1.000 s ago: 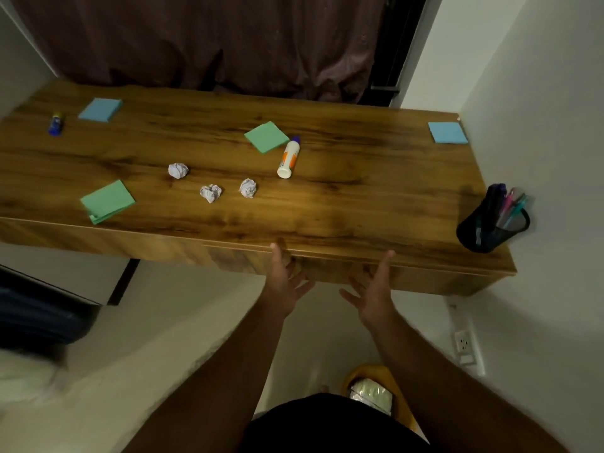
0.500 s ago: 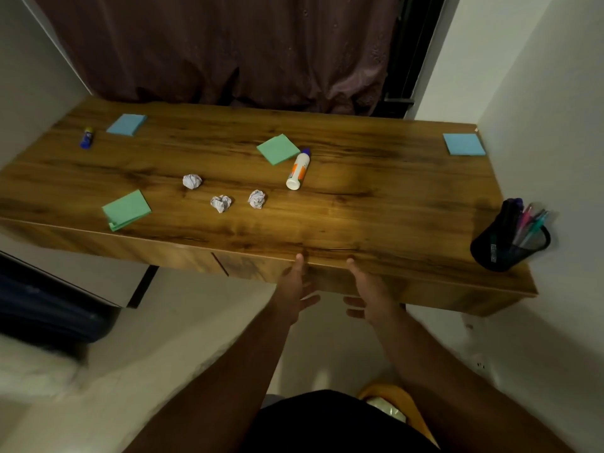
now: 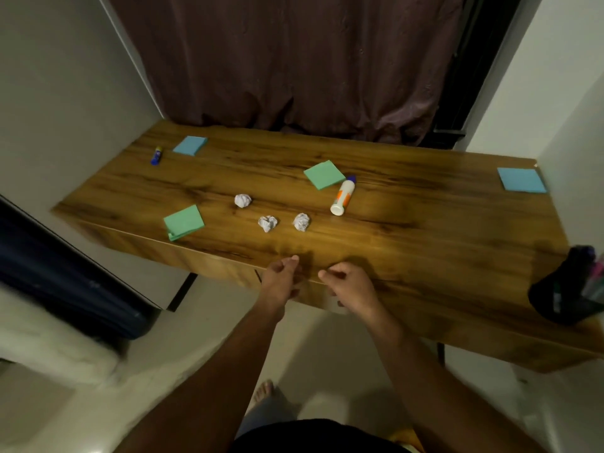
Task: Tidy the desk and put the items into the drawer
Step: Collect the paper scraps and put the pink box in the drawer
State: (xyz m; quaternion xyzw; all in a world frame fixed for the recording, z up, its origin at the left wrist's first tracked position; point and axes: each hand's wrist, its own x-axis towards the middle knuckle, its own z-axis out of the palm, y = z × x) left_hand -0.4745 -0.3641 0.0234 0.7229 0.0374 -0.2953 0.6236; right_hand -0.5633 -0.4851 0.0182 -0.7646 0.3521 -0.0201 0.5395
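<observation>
On the wooden desk [image 3: 425, 243] lie three crumpled paper balls [image 3: 243, 200], [image 3: 268, 223], [image 3: 301, 222] and a white glue bottle [image 3: 342, 196] on its side. There are also two green sticky pads [image 3: 324, 174], [image 3: 184, 221], two blue pads [image 3: 190, 145], [image 3: 521, 180] and a small blue glue stick [image 3: 156, 155]. My left hand [image 3: 281, 279] and my right hand [image 3: 349, 286] are side by side at the desk's front edge. Their thumbs are up and their fingers curl over the closed drawer front [image 3: 310, 292]. The fingertips are hidden.
A black mesh pen holder [image 3: 568, 289] with several pens stands at the desk's right front corner by the wall. A dark curtain [image 3: 294, 60] hangs behind the desk. A dark blue object [image 3: 65, 273] sits low on the left. My bare foot [image 3: 263, 389] is on the floor.
Both hands have risen from below the desk to its front edge, and their spread fingers have curled in. My view has shifted, so the desk appears tilted.
</observation>
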